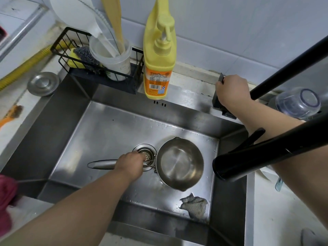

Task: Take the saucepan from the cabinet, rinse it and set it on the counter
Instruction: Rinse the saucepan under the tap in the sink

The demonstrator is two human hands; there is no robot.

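A small steel saucepan (180,163) sits upright low in the steel sink (106,125), right of the drain strainer (146,153). Its long handle points left, and my left hand (131,161) is shut around that handle near the pan. No water is visible in the pan. My right hand (231,91) grips the black faucet lever (221,79) at the sink's back right corner. The black faucet spout (248,160) reaches over the sink, its mouth to the right of the pan. No water runs from it.
A yellow soap pump bottle (158,68) stands at the sink's back edge. A black wire rack (99,68) holds sponges and a utensil cup. A grey rag (195,205) lies in the sink's front right corner. A glass bowl (298,102) sits upside down at right. A steel lid (43,83) lies at left.
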